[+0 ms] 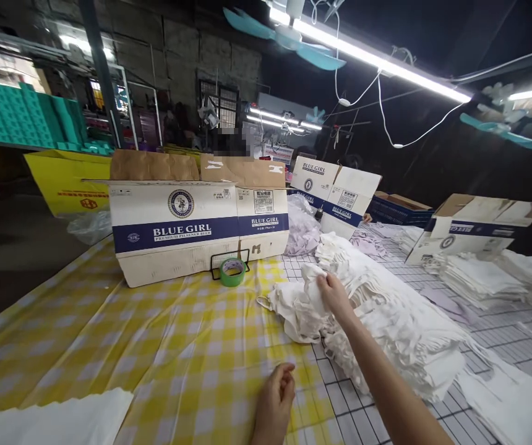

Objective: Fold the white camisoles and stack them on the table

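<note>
A large heap of white garments [400, 327] with gathered edges lies on the right part of the table. My right hand [333, 293] reaches to the heap's left end, its fingers closed on a bunched piece of white cloth [311, 284]. Low in the middle, my left hand [275, 395] is over the yellow checked cloth [192, 346], its fingers curled and partly hidden; whether it holds anything does not show. At the lower left corner lies a flat white piece [57, 420] with a wavy edge.
A white and blue cardboard box [182, 232] stands behind, with a roll of green tape [232, 273] in front. Other cartons [347, 198] stand farther back. White stacks [479, 278] sit at the right; a fan [284, 38] hangs overhead.
</note>
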Demonstrator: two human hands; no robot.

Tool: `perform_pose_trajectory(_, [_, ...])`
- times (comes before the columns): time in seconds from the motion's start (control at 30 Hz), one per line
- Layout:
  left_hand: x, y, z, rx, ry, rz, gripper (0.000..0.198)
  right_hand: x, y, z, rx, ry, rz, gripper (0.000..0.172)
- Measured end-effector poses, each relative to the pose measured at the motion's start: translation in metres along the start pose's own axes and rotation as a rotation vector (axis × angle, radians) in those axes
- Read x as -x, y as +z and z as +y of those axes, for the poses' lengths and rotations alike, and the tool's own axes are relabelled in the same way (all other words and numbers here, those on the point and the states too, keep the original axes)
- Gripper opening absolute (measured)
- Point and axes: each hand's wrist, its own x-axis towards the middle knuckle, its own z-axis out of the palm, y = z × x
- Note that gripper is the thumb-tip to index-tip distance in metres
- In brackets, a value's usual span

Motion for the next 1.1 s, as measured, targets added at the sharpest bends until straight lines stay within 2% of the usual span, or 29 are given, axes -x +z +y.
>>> perform_pose_trajectory(0.07, [-0.002, -0.001, -0.002, -0.045, -0.012, -0.023, 0.035, -0.012, 0.022, 0.013, 0.028, -0.012, -0.03, 0.017])
perform_pose_trajectory(0.17, [-0.006, 0.001, -0.005, -0.08, -0.011, 0.034, 0.037, -0.013, 0.049, 0.035, 0.07, -0.016, -0.071, 0.012])
perform_pose_trajectory(0.23, [-0.009, 0.002, -0.01, -0.114, -0.002, 0.044, 0.036, -0.009, 0.057, 0.044, 0.085, -0.03, -0.068, 0.017])
perform_pose_trajectory(0.33, [-0.01, 0.003, -0.016, -0.147, 0.004, 0.038, 0.033, -0.003, 0.056, 0.046, 0.1, -0.07, -0.049, 0.036])
perform_pose_trajectory(0.4, [-0.011, 0.002, -0.02, -0.156, 0.018, 0.046, 0.032, -0.001, 0.051, 0.04, 0.135, -0.144, -0.02, 0.042])
perform_pose_trajectory(0.53, [-0.01, 0.001, -0.023, -0.195, 0.031, 0.043, 0.032, 0.004, 0.046, 0.025, 0.313, -0.406, 0.032, 0.042])
perform_pose_trajectory(0.67, [-0.009, 0.002, -0.025, -0.185, 0.039, 0.063, 0.027, 0.009, 0.048, 0.025, 0.5, -0.536, -0.074, 0.039])
perform_pose_trajectory(0.77, [-0.009, 0.003, -0.023, -0.23, 0.064, 0.062, 0.022, 0.01, 0.049, 0.033, 0.533, -0.477, -0.084, 0.032])
perform_pose_trajectory(0.87, [-0.009, 0.004, -0.02, -0.281, 0.077, 0.05, 0.023, 0.008, 0.05, 0.038, 0.453, -0.382, -0.063, 0.027])
perform_pose_trajectory(1.1, [-0.008, 0.002, -0.016, -0.371, 0.1, 0.004, 0.028, -0.009, 0.065, 0.032, 0.322, -0.277, -0.032, 0.009])
